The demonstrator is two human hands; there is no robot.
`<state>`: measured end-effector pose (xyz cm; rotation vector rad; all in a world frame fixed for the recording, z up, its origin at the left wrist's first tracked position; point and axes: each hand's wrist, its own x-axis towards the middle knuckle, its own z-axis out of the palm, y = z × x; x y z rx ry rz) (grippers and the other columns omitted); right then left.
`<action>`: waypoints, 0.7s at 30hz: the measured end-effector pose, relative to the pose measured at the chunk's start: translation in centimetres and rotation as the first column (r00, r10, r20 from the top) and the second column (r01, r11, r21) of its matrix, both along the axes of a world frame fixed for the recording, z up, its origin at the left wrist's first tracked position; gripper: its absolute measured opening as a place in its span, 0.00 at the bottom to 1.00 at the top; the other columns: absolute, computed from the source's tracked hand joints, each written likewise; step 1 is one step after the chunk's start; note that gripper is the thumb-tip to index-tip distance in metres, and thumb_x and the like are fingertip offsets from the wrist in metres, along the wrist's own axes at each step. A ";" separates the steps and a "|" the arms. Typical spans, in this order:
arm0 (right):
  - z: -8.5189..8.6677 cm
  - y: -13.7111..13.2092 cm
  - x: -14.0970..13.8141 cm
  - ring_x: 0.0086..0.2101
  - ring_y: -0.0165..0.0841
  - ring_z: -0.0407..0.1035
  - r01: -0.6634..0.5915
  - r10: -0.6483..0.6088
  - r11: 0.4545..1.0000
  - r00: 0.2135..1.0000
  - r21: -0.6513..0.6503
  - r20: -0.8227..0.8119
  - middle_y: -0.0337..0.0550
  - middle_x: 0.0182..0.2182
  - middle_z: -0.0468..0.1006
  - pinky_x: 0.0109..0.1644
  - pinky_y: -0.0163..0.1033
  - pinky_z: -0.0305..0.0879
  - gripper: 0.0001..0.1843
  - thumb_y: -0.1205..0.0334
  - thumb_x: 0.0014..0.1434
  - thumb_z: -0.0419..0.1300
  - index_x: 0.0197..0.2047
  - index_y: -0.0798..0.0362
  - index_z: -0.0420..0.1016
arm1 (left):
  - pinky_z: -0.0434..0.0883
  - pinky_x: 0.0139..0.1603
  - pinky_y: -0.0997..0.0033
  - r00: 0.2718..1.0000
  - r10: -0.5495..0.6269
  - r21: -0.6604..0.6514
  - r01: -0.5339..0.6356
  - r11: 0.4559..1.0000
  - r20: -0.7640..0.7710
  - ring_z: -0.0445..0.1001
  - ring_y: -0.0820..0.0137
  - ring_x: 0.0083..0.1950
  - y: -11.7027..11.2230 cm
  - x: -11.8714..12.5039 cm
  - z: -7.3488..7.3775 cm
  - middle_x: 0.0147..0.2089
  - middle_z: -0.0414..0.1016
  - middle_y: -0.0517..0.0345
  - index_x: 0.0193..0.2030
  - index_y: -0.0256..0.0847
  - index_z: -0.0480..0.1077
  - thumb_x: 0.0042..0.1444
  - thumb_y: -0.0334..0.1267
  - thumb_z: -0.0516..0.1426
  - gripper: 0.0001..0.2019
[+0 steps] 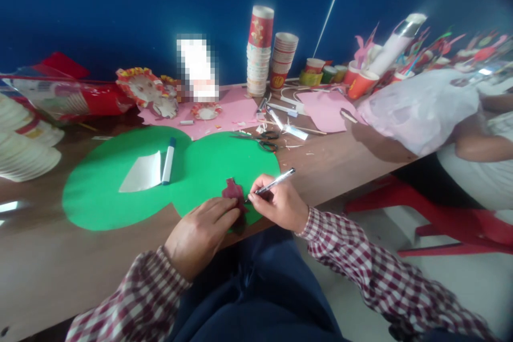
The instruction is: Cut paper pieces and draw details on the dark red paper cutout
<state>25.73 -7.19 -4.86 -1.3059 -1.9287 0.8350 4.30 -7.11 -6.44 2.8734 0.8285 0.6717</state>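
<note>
A dark red cut-out shape (232, 190) lies on the green sheet (208, 165) near the table's front edge. With its fingers pressed together, my left hand (204, 227) holds this cut-out down; part of it is hidden under the fingers. My right hand (278, 203) is closed around a black-and-silver pen (276, 180), its tip beside the cut-out's right edge. A pair of scissors (267, 144) lies across the back edge of the green sheet. Further left on the sheet are a white piece of paper (141, 172) and a white marker with a blue cap (169, 163).
Pink sheets (236, 104) with scraps and markers lie behind the green sheet. Stacked paper cups (259, 59) stand at the back. A white plastic bag (425, 107) is at the right, near another person's arm (487, 147). A red stool (433, 219) stands below the table's edge.
</note>
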 end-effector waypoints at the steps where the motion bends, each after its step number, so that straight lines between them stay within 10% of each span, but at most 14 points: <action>1: 0.0 0.0 0.0 0.22 0.27 0.65 -0.002 0.002 1.000 1.000 -0.001 0.002 0.35 0.22 0.70 0.26 0.31 0.58 0.04 0.62 0.58 0.56 0.33 0.53 0.67 | 0.73 0.50 0.57 1.000 0.002 -0.003 -0.002 1.000 0.000 0.70 0.62 0.51 0.0 0.0 0.0 0.49 0.73 0.46 0.49 0.36 0.69 0.57 0.29 0.50 0.14; 21: -0.2 0.0 0.1 0.22 0.27 0.65 -0.002 0.002 1.000 1.000 0.001 -0.011 0.35 0.21 0.70 0.27 0.31 0.57 0.04 0.63 0.58 0.55 0.32 0.53 0.67 | 0.72 0.51 0.57 0.999 -0.015 0.040 0.016 0.999 -0.031 0.68 0.60 0.52 0.1 -0.1 -0.2 0.50 0.71 0.45 0.50 0.33 0.67 0.56 0.27 0.51 0.14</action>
